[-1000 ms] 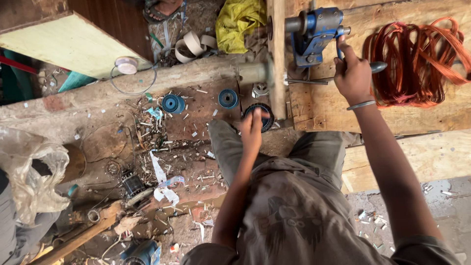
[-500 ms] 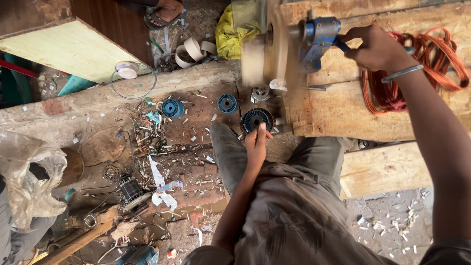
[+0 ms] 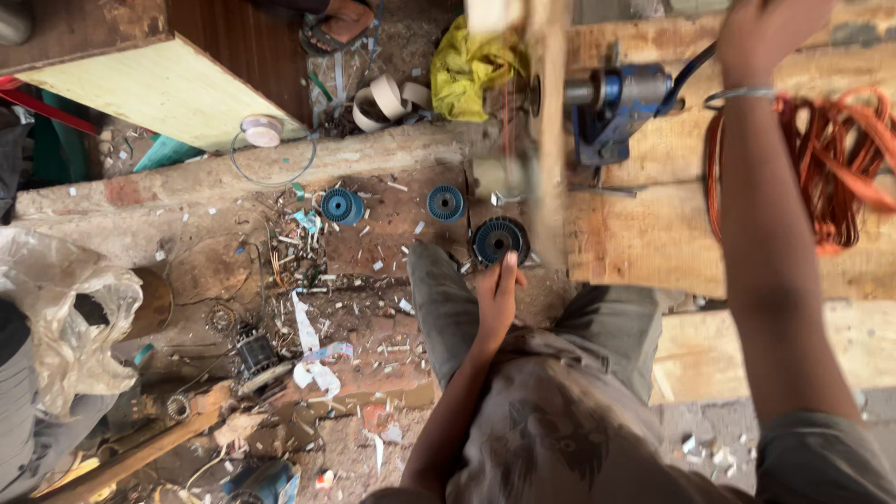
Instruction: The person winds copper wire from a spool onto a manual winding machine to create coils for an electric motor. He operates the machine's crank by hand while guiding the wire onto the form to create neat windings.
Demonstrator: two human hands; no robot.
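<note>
The right hand (image 3: 770, 37) is closed around the dark crank handle of the blue hand winder (image 3: 621, 103), which is fixed to the wooden desk (image 3: 644, 243); the spinning wooden former (image 3: 541, 140) on its shaft shows as a blur. The left hand (image 3: 497, 297) hangs lower, fingers (image 3: 506, 275) loosely curled and holding nothing visible, just beside the dark blue spool (image 3: 499, 240) on the floor, which appears to feed thin wire upward. For an even winding, crank at a steady rate and let the wire pass lightly by the left fingers under constant tension. Keep the orange wire bundle (image 3: 831, 168), lying just beside the right forearm, clear of the crank's path.
</note>
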